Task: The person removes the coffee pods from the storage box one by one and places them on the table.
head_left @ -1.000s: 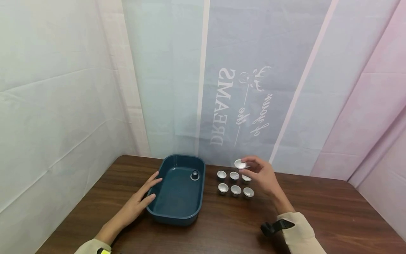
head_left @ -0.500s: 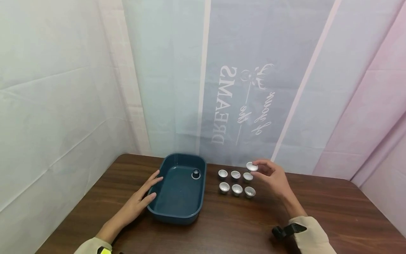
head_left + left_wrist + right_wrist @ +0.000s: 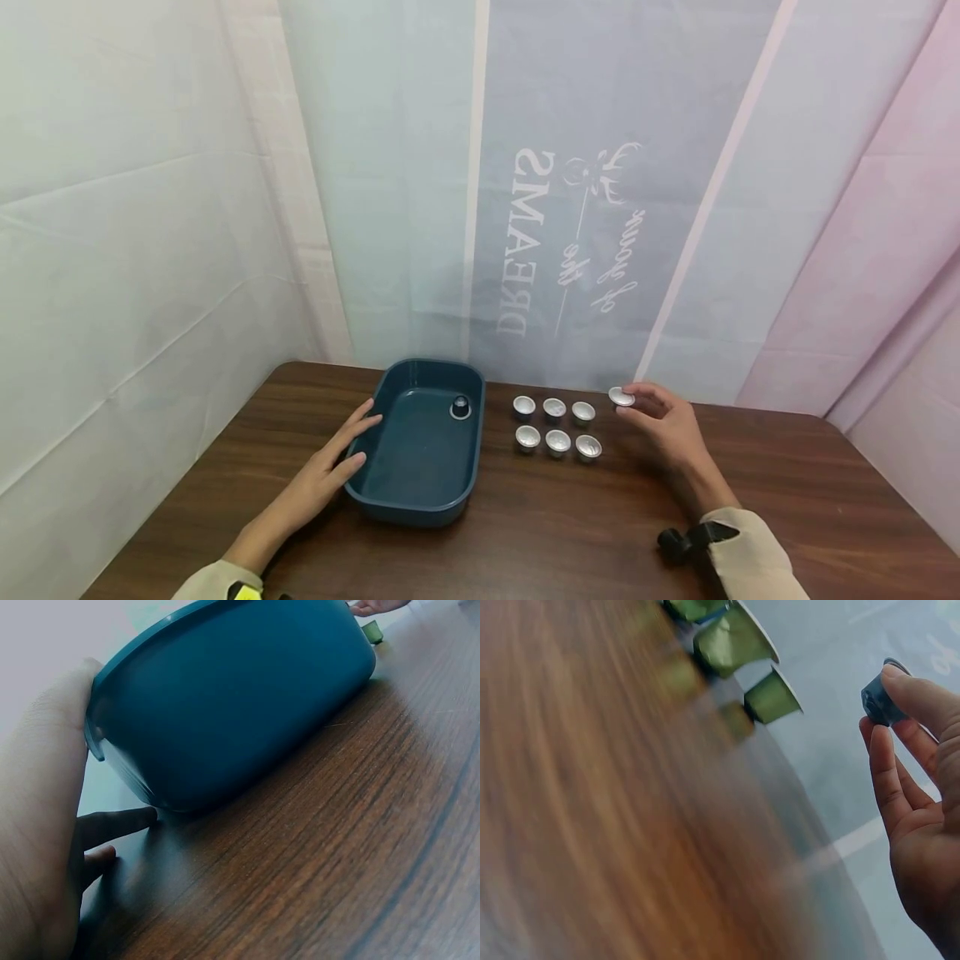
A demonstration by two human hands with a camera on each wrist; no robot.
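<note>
My right hand pinches a blue coffee capsule between thumb and fingertips, its silver lid facing up. To its left, several capsules stand lid up in two rows, among them a front-row capsule; in the right wrist view a neighbouring capsule is green. My left hand rests on the left side of a dark teal basin, its fingers fairly straight over the rim. Inside the basin, near its far right corner, a dark capsule sits lid down.
All of this is on a brown wood-grain table. A printed cloth backdrop hangs right behind the table's far edge, and pale cloth hangs along the left side.
My right hand has carried the pinched capsule rightward and lower, from above the back row to just right of it. The left hand and basin have stayed in place.
</note>
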